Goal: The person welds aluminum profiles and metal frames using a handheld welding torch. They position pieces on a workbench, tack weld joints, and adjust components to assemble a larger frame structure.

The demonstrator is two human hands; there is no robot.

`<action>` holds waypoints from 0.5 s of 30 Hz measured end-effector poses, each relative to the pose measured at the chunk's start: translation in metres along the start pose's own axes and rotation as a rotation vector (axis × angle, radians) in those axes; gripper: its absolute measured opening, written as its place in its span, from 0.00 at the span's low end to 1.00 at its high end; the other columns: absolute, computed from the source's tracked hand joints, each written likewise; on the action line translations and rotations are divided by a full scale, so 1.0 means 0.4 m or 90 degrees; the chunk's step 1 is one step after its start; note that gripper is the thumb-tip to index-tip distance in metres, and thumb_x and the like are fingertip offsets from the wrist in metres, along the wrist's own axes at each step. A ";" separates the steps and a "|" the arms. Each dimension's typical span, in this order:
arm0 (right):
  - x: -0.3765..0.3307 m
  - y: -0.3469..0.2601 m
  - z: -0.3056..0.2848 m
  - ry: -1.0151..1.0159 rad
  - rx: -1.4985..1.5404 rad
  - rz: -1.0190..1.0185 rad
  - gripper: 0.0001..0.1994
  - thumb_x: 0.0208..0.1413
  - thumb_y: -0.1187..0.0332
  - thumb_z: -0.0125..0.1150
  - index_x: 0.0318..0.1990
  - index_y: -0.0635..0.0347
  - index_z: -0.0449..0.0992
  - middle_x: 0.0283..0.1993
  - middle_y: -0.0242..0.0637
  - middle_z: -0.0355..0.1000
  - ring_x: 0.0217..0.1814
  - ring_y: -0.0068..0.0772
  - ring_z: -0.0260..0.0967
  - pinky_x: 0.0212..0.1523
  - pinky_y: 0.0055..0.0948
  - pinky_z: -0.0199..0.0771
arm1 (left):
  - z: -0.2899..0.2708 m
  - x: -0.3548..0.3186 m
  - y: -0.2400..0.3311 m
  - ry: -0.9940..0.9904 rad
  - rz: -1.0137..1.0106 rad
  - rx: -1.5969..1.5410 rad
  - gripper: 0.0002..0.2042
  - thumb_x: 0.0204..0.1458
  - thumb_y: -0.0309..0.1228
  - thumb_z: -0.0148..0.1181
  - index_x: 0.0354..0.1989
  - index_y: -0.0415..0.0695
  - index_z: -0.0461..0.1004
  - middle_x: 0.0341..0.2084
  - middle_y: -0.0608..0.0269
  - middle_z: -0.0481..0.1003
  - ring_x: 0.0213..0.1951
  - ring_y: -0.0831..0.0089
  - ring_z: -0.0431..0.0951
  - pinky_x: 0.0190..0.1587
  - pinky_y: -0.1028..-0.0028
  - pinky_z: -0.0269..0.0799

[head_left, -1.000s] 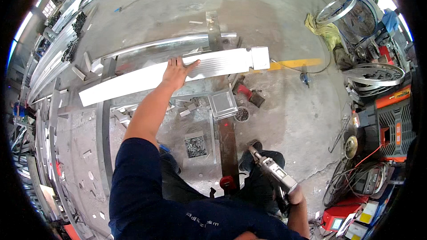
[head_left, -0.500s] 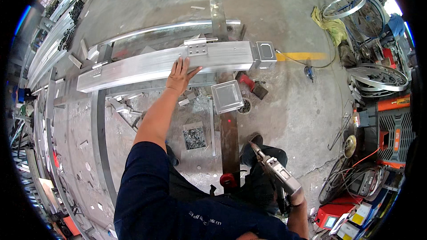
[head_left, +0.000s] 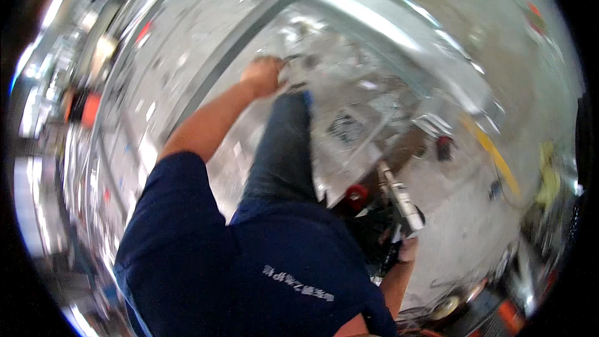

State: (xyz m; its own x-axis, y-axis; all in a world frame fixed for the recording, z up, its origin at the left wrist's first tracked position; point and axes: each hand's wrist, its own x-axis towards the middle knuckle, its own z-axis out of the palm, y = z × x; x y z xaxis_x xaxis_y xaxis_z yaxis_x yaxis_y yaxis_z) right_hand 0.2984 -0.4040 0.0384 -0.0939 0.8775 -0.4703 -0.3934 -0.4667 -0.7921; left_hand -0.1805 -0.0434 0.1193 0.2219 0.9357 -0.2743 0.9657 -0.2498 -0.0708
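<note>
Motion smears much of the view. My right hand (head_left: 407,251), low right of centre, is closed round the grip of a silver handheld welding gun (head_left: 402,203) whose narrow nozzle tilts up and left. My left hand (head_left: 265,75) reaches over the floor beside a grey steel frame bar (head_left: 234,47), apart from the long aluminium beam (head_left: 374,15). Its fingers are too blurred to read. The beam runs slantwise across the upper right, on the frame.
My leg (head_left: 284,143) extends forward between my arms. A box of screws (head_left: 347,126) sits on the floor, near a rust-brown bar (head_left: 405,143) and a red power tool (head_left: 444,147). A yellow floor line (head_left: 493,156) lies right. Blurred metal stock and equipment crowd both sides.
My view has swung left, so the beam now appears farther up and right. My left hand has come off the beam and down toward the floor. The welding gun stays in my right hand.
</note>
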 end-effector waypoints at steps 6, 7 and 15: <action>0.031 0.029 -0.109 0.048 -0.025 0.106 0.33 0.62 0.36 0.51 0.47 0.64 0.71 0.23 0.42 0.68 0.22 0.42 0.66 0.28 0.42 0.71 | 0.180 -0.840 -0.582 0.107 -0.669 -0.212 0.32 0.53 0.51 0.64 0.59 0.38 0.74 0.51 0.40 0.78 0.54 0.49 0.79 0.57 0.56 0.73; 0.044 0.022 -0.096 0.041 -0.002 0.139 0.33 0.63 0.35 0.48 0.48 0.63 0.71 0.23 0.41 0.67 0.22 0.41 0.65 0.29 0.43 0.70 | 0.297 -1.062 -0.658 0.065 -0.688 -0.146 0.32 0.55 0.54 0.61 0.54 0.35 0.77 0.50 0.40 0.78 0.54 0.47 0.79 0.56 0.55 0.73; 0.078 0.015 -0.081 0.054 0.051 0.093 0.33 0.66 0.33 0.38 0.56 0.55 0.69 0.20 0.36 0.61 0.20 0.35 0.58 0.30 0.39 0.64 | 0.557 -1.409 -0.215 -0.312 -1.043 -0.493 0.52 0.49 0.75 0.51 0.62 0.31 0.70 0.63 0.37 0.69 0.68 0.49 0.66 0.69 0.58 0.60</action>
State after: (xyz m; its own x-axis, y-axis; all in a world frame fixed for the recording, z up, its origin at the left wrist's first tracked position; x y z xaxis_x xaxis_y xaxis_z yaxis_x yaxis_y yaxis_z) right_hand 0.3229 -0.3830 0.0064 -0.0799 0.7867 -0.6121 -0.4527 -0.5757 -0.6809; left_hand -0.4187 -0.6046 0.0664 -0.7828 -0.0809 -0.6170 0.0232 0.9870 -0.1589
